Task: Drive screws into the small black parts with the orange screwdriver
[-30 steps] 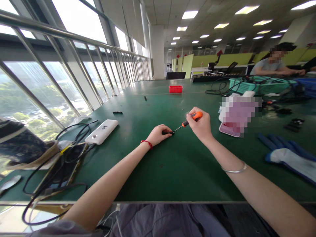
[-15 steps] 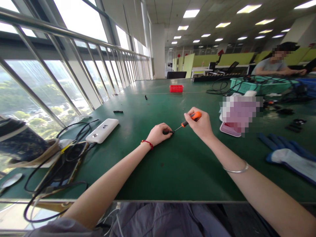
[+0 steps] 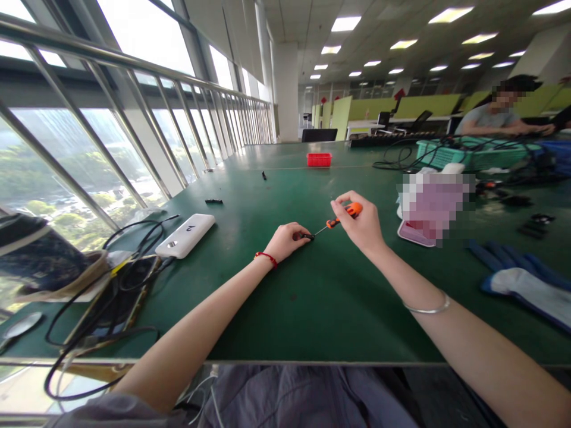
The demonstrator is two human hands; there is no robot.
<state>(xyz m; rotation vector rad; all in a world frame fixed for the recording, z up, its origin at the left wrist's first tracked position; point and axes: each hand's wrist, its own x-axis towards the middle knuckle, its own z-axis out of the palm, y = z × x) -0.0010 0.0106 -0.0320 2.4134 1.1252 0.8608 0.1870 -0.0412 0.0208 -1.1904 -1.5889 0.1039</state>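
My left hand (image 3: 288, 239) rests on the green table, its fingers closed on a small black part (image 3: 307, 236) whose kind I cannot make out. In my right hand (image 3: 360, 221) is a screwdriver (image 3: 332, 223) with an orange and black handle. Its thin shaft slants down to the left, and the tip meets the black part or lies right at it. The fingers of that hand are partly lifted, with the handle between thumb and palm.
A white power bank (image 3: 186, 236) and black cables lie left. Farther back are two small black pieces (image 3: 214, 201) and a red bin (image 3: 319, 160). On the right are a blurred pink object (image 3: 417, 233), gloves (image 3: 526, 285), a green basket (image 3: 468, 156) and a seated person (image 3: 493, 116).
The fingers of my right hand have loosened and straightened around the screwdriver handle. My left hand and the black part have shifted only very slightly.
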